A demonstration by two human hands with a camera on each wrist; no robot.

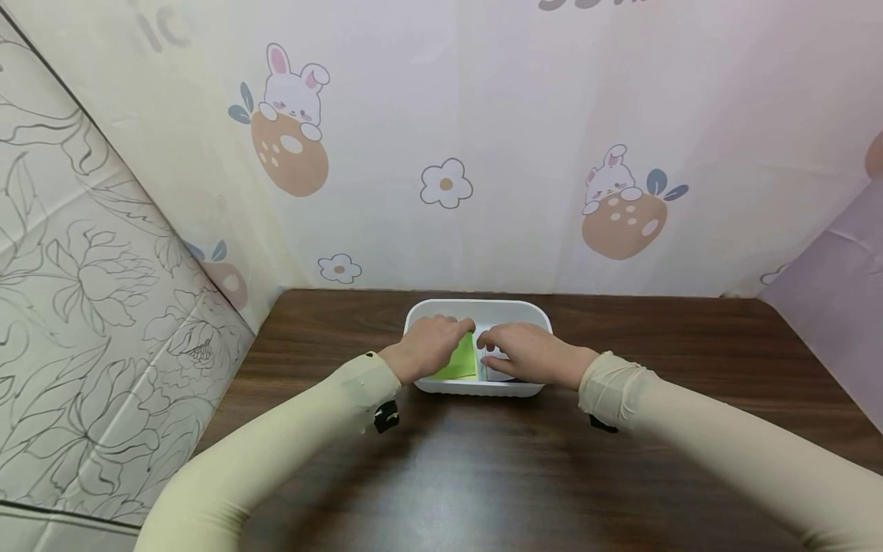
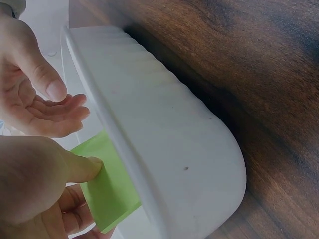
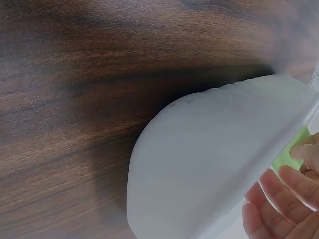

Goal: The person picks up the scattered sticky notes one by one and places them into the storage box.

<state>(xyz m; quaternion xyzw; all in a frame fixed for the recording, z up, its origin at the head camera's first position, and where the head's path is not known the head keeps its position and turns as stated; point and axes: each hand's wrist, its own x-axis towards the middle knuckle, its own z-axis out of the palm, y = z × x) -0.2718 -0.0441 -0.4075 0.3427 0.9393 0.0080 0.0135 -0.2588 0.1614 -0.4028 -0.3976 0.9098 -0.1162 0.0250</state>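
Note:
A white plastic basket (image 1: 479, 389) stands on the table, and both hands reach into it over the near rim. My left hand (image 1: 431, 346) pinches a bright green sticky note pad (image 1: 464, 359) between thumb and fingers. In the left wrist view the thumb lies flat on the green pad (image 2: 117, 186), with fingers behind it. My right hand (image 1: 530, 353) hovers over the basket's right side, fingers loosely bent and holding nothing visible. Beneath it lies a pale flat item (image 1: 498, 369), mostly hidden. The right wrist view shows its fingers (image 3: 284, 199) near the green pad (image 3: 286, 157).
The basket rests on a dark wood-grain table (image 1: 441, 468), near its back edge. Behind rises a wall covering (image 1: 386, 222) printed with rabbits and flowers. A flower-line sheet (image 1: 103, 307) hangs at the left, and a lilac one (image 1: 835, 284) at the right.

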